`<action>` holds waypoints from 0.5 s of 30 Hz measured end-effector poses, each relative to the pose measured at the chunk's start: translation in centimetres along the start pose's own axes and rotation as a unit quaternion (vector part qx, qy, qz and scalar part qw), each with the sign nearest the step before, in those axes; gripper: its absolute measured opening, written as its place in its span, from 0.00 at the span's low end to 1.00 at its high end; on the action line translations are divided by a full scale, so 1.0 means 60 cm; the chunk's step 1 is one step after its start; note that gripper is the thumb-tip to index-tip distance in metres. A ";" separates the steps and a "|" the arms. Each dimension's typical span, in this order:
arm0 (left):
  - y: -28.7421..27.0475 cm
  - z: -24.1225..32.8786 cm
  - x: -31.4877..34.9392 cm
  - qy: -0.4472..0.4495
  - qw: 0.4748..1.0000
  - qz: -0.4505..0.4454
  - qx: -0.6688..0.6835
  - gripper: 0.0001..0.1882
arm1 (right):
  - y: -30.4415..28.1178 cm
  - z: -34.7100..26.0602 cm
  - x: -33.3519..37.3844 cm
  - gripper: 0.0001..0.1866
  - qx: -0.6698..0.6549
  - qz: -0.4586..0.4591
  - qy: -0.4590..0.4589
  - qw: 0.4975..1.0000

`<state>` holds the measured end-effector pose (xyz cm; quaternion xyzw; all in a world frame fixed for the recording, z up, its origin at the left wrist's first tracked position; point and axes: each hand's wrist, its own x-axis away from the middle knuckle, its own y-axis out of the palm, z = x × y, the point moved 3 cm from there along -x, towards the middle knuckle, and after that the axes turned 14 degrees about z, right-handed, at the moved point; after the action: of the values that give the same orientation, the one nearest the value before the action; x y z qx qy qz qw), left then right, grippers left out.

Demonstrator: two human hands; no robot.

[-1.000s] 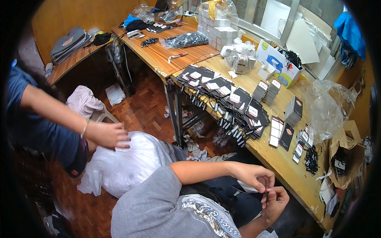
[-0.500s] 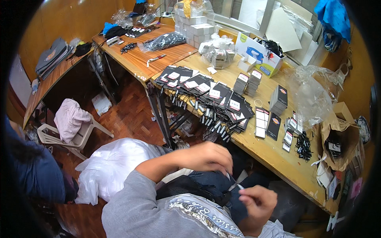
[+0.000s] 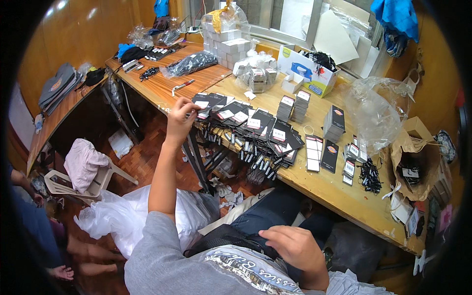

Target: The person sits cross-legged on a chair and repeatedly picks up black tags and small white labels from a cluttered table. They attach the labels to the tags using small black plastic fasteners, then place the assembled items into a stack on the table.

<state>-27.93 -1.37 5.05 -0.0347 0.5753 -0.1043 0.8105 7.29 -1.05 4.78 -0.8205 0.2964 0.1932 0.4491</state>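
- The wooden counter (image 3: 324,189) runs from the back left toward the lower right, its near edge facing the person's lap.
- The bulging white plastic bag (image 3: 130,216) sits on the floor beside the person, left of the legs.
- The pile of black cards (image 3: 250,123) lies overlapped along the counter's near edge, its long axis slanting from upper left to lower right; their black cords with pale tips (image 3: 265,164) hang over that edge. The pile's upper-left end is right at the left hand, the nearer of the two hands; the rest stretches away to that hand's right.
- The brown paper bag (image 3: 427,157) stands open at the counter's right end.
- The left hand (image 3: 181,118), arm fully stretched, has thumb and fingertips drawn together by the pile's left end; whether they pinch a card or cord, I cannot tell.
- The right hand (image 3: 295,246) hangs above the lap, fingers loosely bent, nothing visible in it, well apart from the pile.
- The tall card stack (image 3: 334,123) stands right of the pile.
- The bunch of black cords (image 3: 369,177) lies farther right, near the paper bag.
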 end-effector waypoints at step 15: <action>0.217 0.085 -0.089 0.005 0.971 -0.227 0.076 0.08 | -0.196 0.188 -0.026 0.05 0.249 0.255 0.208 0.911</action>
<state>-23.16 12.10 9.39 -0.1023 0.5471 -0.3293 0.7627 13.31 13.97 7.10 -0.6005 0.6206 0.0457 0.5022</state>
